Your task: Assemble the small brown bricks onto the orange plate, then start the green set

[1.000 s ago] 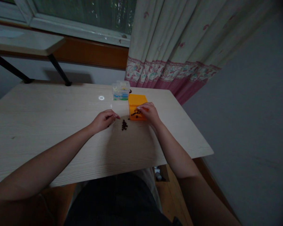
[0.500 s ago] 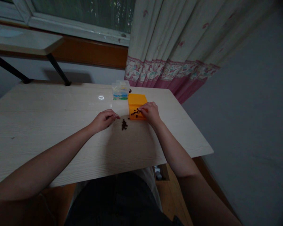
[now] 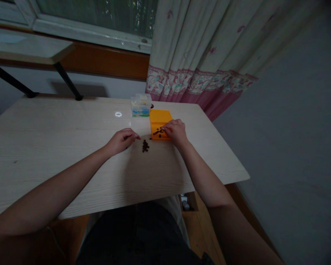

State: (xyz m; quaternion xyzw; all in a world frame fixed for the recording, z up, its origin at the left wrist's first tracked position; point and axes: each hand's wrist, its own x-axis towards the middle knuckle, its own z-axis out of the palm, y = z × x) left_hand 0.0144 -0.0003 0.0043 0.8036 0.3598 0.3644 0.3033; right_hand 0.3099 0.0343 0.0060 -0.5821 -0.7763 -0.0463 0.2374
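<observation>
An orange box (image 3: pixel 160 116) stands on the table, its front part holding several small dark brown pieces (image 3: pixel 158 131). Over the right side of that part is my right hand (image 3: pixel 176 130), with thumb and fingertips pinched together at the dark pieces; whatever is between them is too small to name. My left hand (image 3: pixel 124 140) rests on the table left of the box, fingers half curled and the index finger pointing right. Just beyond that fingertip lies a small pile of dark brown pieces (image 3: pixel 145 146).
Behind the orange box stands a clear plastic case (image 3: pixel 141 105) with blue and green contents. The pale table (image 3: pixel 57 147) extends far to the left, under a raised shelf (image 3: pixel 30 49). A floral curtain (image 3: pixel 193 66) hangs behind the table, and a wall (image 3: pixel 287 147) is on the right.
Almost nothing differs. My right hand's fingertips have shifted very slightly over the orange box; my left hand, the pile and the box stay where they were.
</observation>
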